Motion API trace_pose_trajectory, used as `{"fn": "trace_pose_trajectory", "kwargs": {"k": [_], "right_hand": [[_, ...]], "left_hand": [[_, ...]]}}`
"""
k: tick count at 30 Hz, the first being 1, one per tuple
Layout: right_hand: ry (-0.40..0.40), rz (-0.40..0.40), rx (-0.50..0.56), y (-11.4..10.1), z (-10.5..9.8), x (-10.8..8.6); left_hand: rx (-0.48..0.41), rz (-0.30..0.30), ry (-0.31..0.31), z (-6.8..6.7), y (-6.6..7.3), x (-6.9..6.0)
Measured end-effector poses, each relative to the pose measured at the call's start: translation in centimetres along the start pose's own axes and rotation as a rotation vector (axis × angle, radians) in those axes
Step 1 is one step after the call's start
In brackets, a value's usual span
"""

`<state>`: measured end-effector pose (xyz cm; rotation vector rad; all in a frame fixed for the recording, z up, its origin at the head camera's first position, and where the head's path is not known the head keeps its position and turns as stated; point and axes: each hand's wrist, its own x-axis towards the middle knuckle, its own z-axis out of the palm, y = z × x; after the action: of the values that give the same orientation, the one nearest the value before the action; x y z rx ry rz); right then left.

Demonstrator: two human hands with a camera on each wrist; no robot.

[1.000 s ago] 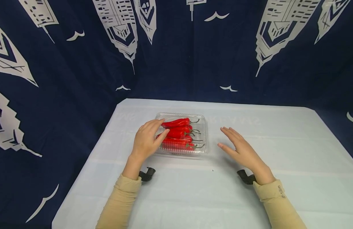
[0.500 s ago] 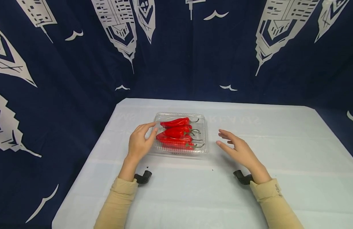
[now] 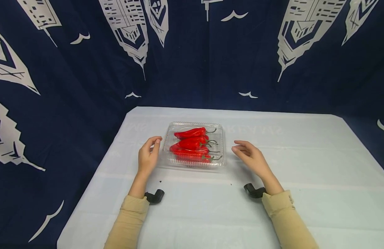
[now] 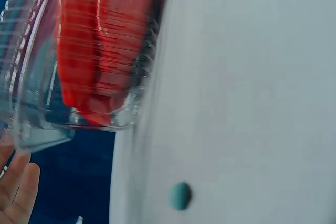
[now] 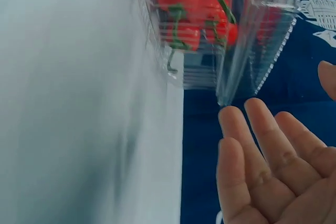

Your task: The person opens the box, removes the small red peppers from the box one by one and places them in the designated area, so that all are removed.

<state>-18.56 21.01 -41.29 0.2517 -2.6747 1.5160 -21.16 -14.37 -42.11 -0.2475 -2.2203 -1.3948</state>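
A clear plastic clamshell box (image 3: 221, 138) lies near the middle of the table, with several red peppers (image 3: 192, 142) inside. Their green stems point right. Beside the box's left edge is my left hand (image 3: 147, 157), its fingers loosely bent and holding nothing; whether the fingertips touch the rim I cannot tell. My right hand (image 3: 251, 159) hovers to the right of the box, a small gap between them in the head view, and is likewise without anything in its grasp. The right wrist view shows its relaxed fingers (image 5: 262, 129) close below the box's corner.
A white cloth covers the table (image 3: 195, 207). Behind it and to the left hangs a dark blue curtain (image 3: 192, 69) with a pale building print. Tiny dark specks lie in front of the box. A black wrist mount (image 3: 254, 191) juts inward from the right wrist.
My left hand has drawn back left from over the peppers to beside the box. My right hand has shifted slightly left and its fingers have bent a little more. The box stays put.
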Motion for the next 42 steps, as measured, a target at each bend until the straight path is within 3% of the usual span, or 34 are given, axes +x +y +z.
{"fn": "trace_pose_trajectory", "kwargs": {"k": [8, 16, 22, 32, 42], "right_hand": [[0.039, 0.067, 0.1, 0.1, 1.6, 0.5], [0.037, 0.07, 0.173, 1.0, 2.3, 0.7], [0.044, 0.064, 0.241, 1.3, 2.7, 0.7], [0.027, 0.087, 0.295, 1.8, 3.0, 0.7], [-0.04, 0.073, 0.454, 2.2, 3.4, 0.5]], "left_hand": [[-0.114, -0.117, 0.006, 0.0, -1.2, -0.1], [-0.287, -0.281, -0.058, 0.0, -1.8, -0.1], [-0.3, -0.378, -0.066, 0.8, -2.7, -0.3], [-0.317, -0.483, -0.107, 1.3, -3.5, -0.6], [-0.356, -0.515, -0.088, 1.7, -4.0, -0.9]]}}
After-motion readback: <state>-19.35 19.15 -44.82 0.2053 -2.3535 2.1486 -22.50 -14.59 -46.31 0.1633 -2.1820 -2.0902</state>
